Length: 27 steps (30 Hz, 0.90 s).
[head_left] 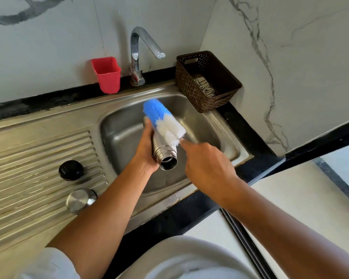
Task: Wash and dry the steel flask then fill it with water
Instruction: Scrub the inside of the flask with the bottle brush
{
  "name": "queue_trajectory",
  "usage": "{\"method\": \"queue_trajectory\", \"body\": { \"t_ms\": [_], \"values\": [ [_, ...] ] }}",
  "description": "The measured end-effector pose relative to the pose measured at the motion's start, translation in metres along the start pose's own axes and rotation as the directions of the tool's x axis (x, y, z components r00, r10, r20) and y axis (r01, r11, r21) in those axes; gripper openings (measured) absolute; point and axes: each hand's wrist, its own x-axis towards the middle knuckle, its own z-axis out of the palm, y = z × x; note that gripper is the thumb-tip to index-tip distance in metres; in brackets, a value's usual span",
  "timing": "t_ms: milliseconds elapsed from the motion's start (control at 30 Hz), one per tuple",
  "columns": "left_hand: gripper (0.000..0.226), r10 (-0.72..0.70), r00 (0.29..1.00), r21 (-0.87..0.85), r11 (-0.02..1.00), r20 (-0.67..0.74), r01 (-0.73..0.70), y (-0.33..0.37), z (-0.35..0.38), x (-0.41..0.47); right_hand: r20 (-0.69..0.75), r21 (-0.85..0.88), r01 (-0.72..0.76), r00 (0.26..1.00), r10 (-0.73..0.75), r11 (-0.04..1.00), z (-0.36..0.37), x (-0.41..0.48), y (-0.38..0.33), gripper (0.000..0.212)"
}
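Flask held over sink.
Left hand fingers wrapped it; right hand fingers gripped the brush, bristles against its side.

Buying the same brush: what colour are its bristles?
Blue at the tip, white near the handle, on the brush; head view.

A: What's the flask made of?
B: Brushed steel with a dull sheen. The sink at centre is the same metal, matt and scuffed, and the drainboard on the left is ribbed.
A: The brush?
B: Fluffy, soft bristles.
A: Along the top?
B: The tap is mirror-bright chrome, the cup smooth matt plastic, the basket weave-patterned plastic. The wall is glossy and marble-veined.
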Motion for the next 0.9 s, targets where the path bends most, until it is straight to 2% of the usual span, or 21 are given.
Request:
{"method": "queue_trajectory", "body": {
  "t_ms": [100,200,267,333,433,567,633,700,767,833,900],
  "values": [
    [0.055,-0.010,0.999,-0.032,0.999,-0.043,0.009,0.000,0.002,-0.002,-0.002,0.000,0.008,1.000,-0.008,1.000,-0.003,0.010,-0.001,0.050],
    [0.052,-0.009,0.990,-0.129,0.992,-0.139,-0.009,0.013,-0.017,0.008,0.009,-0.057,0.068,0.998,-0.068,0.996,-0.002,-0.012,0.000,0.040],
    [0.052,-0.001,0.991,-0.168,0.986,-0.136,-0.022,0.013,-0.014,0.006,-0.010,-0.079,0.086,0.996,-0.087,0.993,0.001,-0.012,-0.001,0.042],
    [0.059,0.009,0.998,-0.134,0.991,-0.069,-0.018,0.007,0.001,-0.001,-0.002,-0.079,0.074,0.997,-0.075,0.994,0.004,0.007,-0.002,0.047],
    [0.064,0.021,1.000,-0.082,0.996,-0.017,-0.022,0.002,0.005,-0.004,0.016,0.009,0.015,1.000,-0.015,1.000,-0.003,0.017,0.002,0.039],
    [0.049,-0.004,0.991,-0.109,0.994,-0.133,-0.011,0.015,-0.017,0.005,0.077,0.014,0.043,0.996,-0.043,0.999,-0.005,-0.018,0.003,0.042],
    [0.047,-0.014,0.989,-0.080,0.997,-0.150,0.002,0.008,-0.009,0.001,0.026,-0.039,0.068,0.997,-0.067,0.997,-0.003,-0.007,0.001,0.043],
    [0.049,-0.039,0.991,-0.039,0.999,-0.131,0.034,-0.002,0.006,-0.003,-0.022,-0.042,0.036,0.999,-0.037,0.998,-0.003,0.016,-0.001,0.043],
    [0.064,-0.029,0.996,-0.035,0.999,-0.086,0.026,-0.005,0.009,-0.005,-0.010,-0.028,0.009,1.000,-0.009,1.000,-0.007,0.020,-0.004,0.039],
    [0.074,0.019,0.998,-0.068,0.997,-0.066,-0.023,-0.001,-0.004,0.001,0.026,-0.055,0.050,0.998,-0.048,0.997,-0.011,0.005,-0.005,0.035],
    [0.070,0.032,0.998,-0.098,0.994,-0.054,-0.037,0.004,-0.015,0.002,0.010,-0.099,0.093,0.996,-0.093,0.991,-0.010,-0.018,-0.004,0.034]
  ]
}}
